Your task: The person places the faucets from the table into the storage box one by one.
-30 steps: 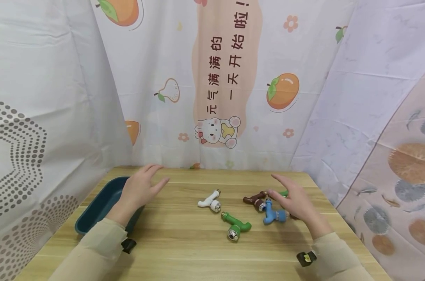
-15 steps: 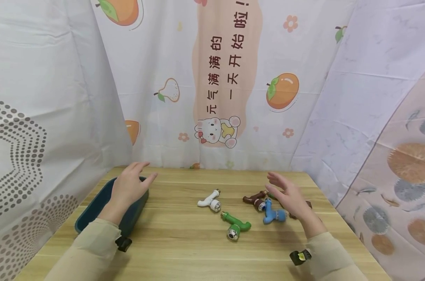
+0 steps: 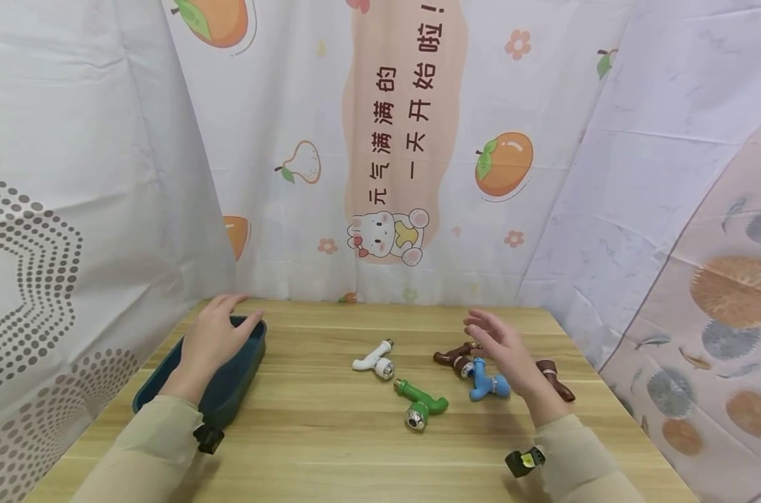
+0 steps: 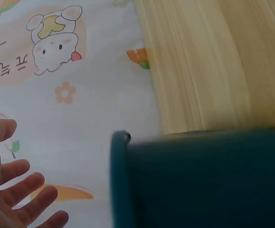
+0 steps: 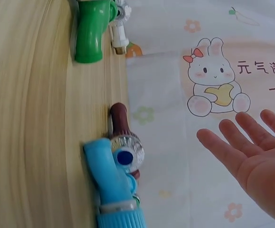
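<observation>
My left hand [image 3: 209,344] hovers over the dark teal bin [image 3: 249,374] at the table's left, its fingers extended and holding nothing. In the left wrist view the fingers [image 4: 35,209] are spread, apart from the bin's rim. On the right, my right hand [image 3: 511,356] hangs above a group of taps, relaxed and without anything in it. Close to it lie a blue tap [image 3: 484,385], a brown tap [image 3: 453,356] and another brown tap [image 3: 556,383], partly covered by the hand. A white tap [image 3: 374,360] and a green tap [image 3: 421,399] lie nearer the middle.
A wooden table [image 3: 330,447] carries everything. Printed curtains [image 3: 292,230] hang along its back and both sides. A black camera [image 3: 209,439] is strapped at the left wrist, and another camera [image 3: 525,461] at the right.
The left hand has shifted left, farther over the bin. My right hand has moved slightly left, uncovering the rightmost brown tap, and now hides the green piece seen behind it earlier.
</observation>
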### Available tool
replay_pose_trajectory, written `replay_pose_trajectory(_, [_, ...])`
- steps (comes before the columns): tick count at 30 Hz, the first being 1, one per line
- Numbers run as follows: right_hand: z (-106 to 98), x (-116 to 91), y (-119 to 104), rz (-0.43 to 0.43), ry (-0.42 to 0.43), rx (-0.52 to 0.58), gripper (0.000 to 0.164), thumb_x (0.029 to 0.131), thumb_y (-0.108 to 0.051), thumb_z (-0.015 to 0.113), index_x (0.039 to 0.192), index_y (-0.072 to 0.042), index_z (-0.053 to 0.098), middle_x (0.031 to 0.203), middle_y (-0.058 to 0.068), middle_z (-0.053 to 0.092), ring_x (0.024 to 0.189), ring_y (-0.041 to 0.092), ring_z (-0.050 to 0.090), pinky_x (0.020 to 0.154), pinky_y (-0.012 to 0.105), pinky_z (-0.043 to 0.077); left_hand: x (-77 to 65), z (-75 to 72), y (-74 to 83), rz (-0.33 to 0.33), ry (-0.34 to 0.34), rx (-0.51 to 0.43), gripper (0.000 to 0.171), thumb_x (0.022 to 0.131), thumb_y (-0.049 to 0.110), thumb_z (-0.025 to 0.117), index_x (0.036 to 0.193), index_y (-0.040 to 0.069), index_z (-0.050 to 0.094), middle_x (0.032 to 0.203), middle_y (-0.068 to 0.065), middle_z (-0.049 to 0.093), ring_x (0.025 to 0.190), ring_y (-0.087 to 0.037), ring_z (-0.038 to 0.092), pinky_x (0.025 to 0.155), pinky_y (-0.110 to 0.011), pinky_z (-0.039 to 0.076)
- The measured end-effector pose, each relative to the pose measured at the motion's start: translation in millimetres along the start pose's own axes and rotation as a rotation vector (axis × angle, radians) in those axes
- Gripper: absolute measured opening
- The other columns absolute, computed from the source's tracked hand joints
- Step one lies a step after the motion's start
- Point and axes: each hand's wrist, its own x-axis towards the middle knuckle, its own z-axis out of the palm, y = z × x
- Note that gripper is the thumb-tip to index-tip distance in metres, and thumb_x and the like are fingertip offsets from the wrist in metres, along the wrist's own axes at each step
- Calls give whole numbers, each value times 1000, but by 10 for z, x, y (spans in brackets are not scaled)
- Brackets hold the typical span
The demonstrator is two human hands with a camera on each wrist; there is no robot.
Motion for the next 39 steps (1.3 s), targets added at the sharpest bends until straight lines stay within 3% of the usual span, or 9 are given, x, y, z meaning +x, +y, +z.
replay_pose_trajectory(4, [56,19,-8,32,-13,65,55,108,-33,52,152,-4,41,146,23,49,134,44,46,96,59,50,-21,-11,-53,-25,-11,3,67,99,55,58,141,3,57,140,-26,52,126,-50,49,97,-68,41])
replay_pose_trajectory(10, [139,33,-3,69,-37,161,57,108,-33,51,154,-2,37,150,25,43,138,46,41,96,64,47,-46,-28,-168,-54,-21,0,67,100,52,59,141,0,55,143,-28,48,127,-52,46,98,-69,39])
replay_pose_trajectory(19, [237,50,0,114,-54,285,60,107,-36,53,154,-3,35,152,27,41,141,47,37,93,59,52,-63,-74,-301,-124,-69,18,75,99,59,54,143,-2,52,143,-32,46,125,-55,44,96,-70,39])
replay_pose_trajectory(39, [465,85,20,169,-95,380,61,108,-35,49,158,-9,25,155,27,35,141,49,36,98,70,42,-106,-176,-579,-199,-150,25,83,100,59,52,148,-8,40,145,-40,37,125,-61,38,96,-73,35])
